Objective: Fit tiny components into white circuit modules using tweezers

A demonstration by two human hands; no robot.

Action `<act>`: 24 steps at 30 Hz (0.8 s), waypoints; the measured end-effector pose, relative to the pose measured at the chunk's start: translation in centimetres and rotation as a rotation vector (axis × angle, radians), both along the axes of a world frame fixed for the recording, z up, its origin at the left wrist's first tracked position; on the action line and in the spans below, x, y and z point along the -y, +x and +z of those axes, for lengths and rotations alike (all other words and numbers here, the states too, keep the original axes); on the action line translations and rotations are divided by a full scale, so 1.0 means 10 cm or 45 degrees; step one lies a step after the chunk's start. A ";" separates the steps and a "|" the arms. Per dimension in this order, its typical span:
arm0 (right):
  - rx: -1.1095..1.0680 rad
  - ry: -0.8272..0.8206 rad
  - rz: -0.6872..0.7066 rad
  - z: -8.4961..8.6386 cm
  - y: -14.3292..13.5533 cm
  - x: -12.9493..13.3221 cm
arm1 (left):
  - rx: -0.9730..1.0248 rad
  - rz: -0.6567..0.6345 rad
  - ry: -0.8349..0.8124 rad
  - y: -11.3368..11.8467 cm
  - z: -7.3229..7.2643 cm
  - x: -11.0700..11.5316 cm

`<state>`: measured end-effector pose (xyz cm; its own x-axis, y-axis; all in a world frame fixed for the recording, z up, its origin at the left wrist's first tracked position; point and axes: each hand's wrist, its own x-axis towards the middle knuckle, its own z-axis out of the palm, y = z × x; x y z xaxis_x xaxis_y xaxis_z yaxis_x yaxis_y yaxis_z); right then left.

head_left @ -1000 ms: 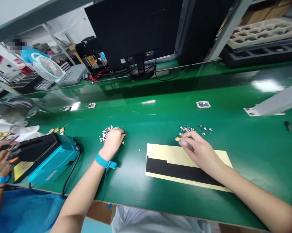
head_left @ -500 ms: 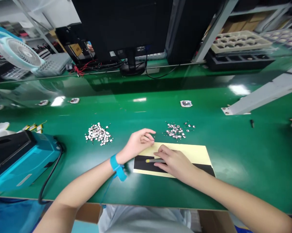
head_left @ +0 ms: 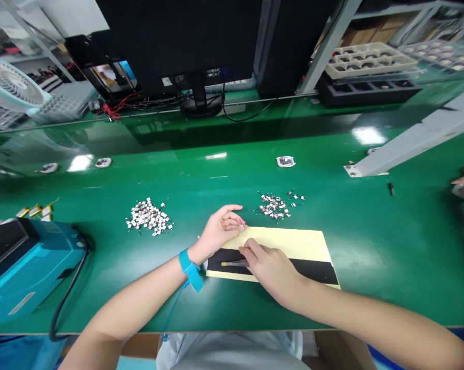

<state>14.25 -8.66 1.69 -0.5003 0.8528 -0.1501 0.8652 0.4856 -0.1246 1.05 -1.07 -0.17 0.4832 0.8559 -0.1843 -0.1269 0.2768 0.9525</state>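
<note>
Yellow sheet (head_left: pixel 299 245) is laid directly under both hands, its long axis set left to right, and its black strip (head_left: pixel 312 271) is run the same way. The left end is overhung by the left hand (head_left: pixel 221 228), loosely curled — whether anything is pinched there cannot be told — while the strip is more closely approached by the right hand (head_left: pixel 270 267), in which a slim yellow-tipped tool (head_left: pixel 235 263) is gripped, its tip pointed leftward, roughly along the strip.
</note>
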 end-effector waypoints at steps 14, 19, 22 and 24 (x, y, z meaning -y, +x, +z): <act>-0.897 -0.221 -0.370 -0.06 0.22 -0.30 | -0.160 -0.016 0.298 -0.05 -0.09 0.00; -1.169 -0.299 -0.525 -0.09 0.29 -0.42 | -0.401 0.089 0.688 -0.05 -0.08 0.09; -1.263 -0.378 -0.529 -0.09 0.28 -0.43 | -0.521 0.128 0.880 -0.06 -0.07 0.14; -1.302 -0.426 -0.524 -0.08 0.27 -0.43 | -0.585 0.137 0.999 -0.06 -0.07 0.15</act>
